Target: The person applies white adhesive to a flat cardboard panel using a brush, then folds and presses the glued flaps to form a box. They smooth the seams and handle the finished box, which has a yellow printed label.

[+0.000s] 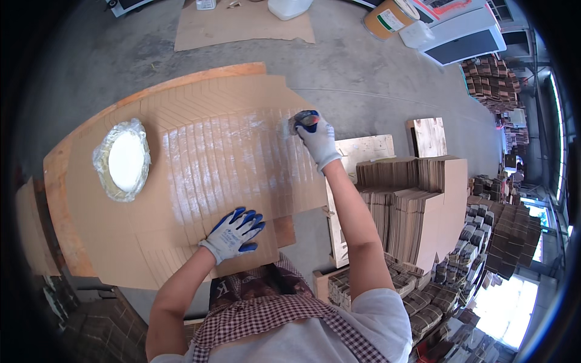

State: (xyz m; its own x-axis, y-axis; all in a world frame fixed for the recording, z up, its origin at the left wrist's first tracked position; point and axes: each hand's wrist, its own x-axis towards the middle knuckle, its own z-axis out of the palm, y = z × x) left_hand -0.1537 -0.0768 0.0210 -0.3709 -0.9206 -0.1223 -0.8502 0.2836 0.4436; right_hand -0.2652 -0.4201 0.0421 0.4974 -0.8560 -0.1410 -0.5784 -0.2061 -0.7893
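Note:
A wide sheet of brown cardboard (200, 121) with many fold lines lies on a wooden board (57, 181). Its middle shines wet with whitish glue. My right hand (315, 136), in a white and blue glove, reaches to the sheet's far right edge and is closed on a small glue applicator whose shape I cannot make out. My left hand (236, 233), gloved the same way, lies flat with fingers spread on the near edge of the cardboard. A round bowl of white glue (124, 160), lined with clear plastic, stands on the left part of the sheet.
Tall stacks of flat cardboard pieces (417, 199) stand to my right, with more bundles (490, 242) behind them. A cardboard sheet (242, 24), a white jug (289, 7) and a brown drum (390, 18) sit on the concrete floor beyond the board.

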